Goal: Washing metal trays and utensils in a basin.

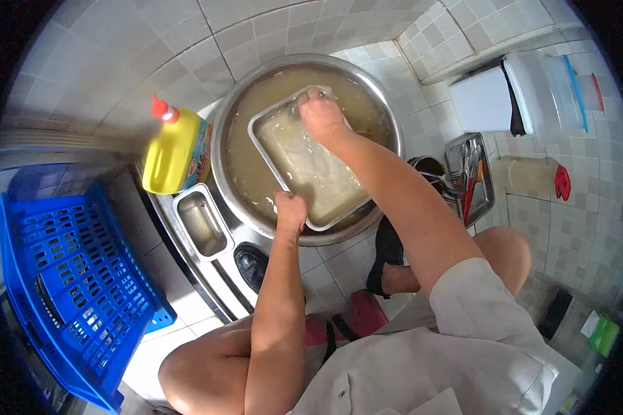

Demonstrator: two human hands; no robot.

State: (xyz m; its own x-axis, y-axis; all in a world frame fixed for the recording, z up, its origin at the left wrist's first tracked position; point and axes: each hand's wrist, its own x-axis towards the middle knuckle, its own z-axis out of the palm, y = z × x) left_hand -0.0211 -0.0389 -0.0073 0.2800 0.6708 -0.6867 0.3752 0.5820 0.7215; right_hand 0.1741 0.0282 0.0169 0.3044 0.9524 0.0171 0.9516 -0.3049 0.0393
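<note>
A large round metal basin (228, 197) of cloudy brownish water stands on the tiled floor before me. In it a rectangular metal tray (268, 155) lies tilted, with cloudy water inside. My left hand (290, 210) grips the tray's near left edge. Inside the tray's far end, my right hand (320, 111) is closed on a crumpled, translucent scrubbing item (326, 92), whose exact kind I cannot tell. The water hides part of the tray's right side.
Left of the basin are a yellow detergent bottle (171, 150), a small metal container (203, 223) and a blue plastic basket (78, 280). At right sit a tray of cutlery (480, 207), a dark pot (427, 166), stacked plastic containers (542, 98) and a red-lidded jar (532, 176).
</note>
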